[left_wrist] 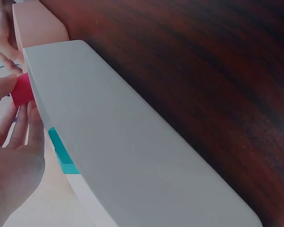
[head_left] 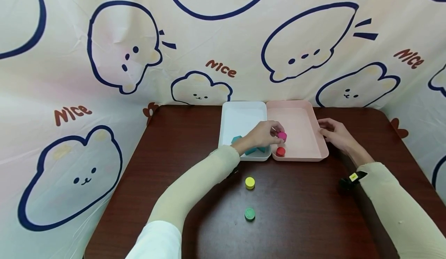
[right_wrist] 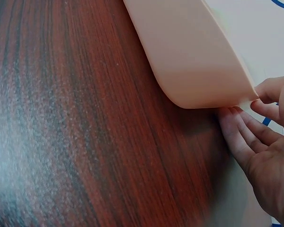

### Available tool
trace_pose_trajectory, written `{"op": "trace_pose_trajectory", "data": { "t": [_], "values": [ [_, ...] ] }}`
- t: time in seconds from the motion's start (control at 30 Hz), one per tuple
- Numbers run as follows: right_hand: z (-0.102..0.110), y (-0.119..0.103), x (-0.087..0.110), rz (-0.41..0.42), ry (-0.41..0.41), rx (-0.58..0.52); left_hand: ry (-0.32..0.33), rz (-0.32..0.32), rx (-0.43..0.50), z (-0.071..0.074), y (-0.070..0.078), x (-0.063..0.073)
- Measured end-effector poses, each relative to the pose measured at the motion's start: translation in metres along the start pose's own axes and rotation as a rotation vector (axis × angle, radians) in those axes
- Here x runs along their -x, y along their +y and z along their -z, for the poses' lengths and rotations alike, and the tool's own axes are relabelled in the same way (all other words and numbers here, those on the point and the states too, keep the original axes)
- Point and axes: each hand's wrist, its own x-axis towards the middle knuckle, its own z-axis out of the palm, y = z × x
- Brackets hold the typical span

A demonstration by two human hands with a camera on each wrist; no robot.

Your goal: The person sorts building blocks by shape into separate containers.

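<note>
My left hand [head_left: 262,134] pinches a magenta round block [head_left: 282,136] between thumb and fingertips, above the left side of the pink tray [head_left: 301,135]. Inside that tray, just nearer to me, lies a red round block [head_left: 280,151]. The left wrist view also shows the pinched block [left_wrist: 22,90] beyond the white tray's wall [left_wrist: 109,118]. At the pink tray's right side, my right hand [head_left: 336,134] grips the rim, with thumb and fingers at its edge in the right wrist view. Teal blocks [head_left: 250,151] lie in the white tray [head_left: 244,115], partly hidden by my left arm.
A yellow round block [head_left: 249,183] and a green round block [head_left: 249,214] stand on the dark wooden table [head_left: 296,208], in front of the trays. Both trays sit side by side at the table's far edge, against a patterned cloth [head_left: 244,50].
</note>
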Motion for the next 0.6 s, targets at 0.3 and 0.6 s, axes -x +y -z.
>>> {"op": "trace_pose_trajectory", "data": {
  "t": [0.3,0.6],
  "values": [
    [-0.001,0.000,0.000,-0.003,-0.005,0.000,-0.002,0.015,0.025,-0.001,-0.002,0.002],
    [-0.001,0.000,0.000,-0.003,-0.002,-0.001,-0.016,-0.025,0.046,0.006,0.005,0.010]
  ]
}}
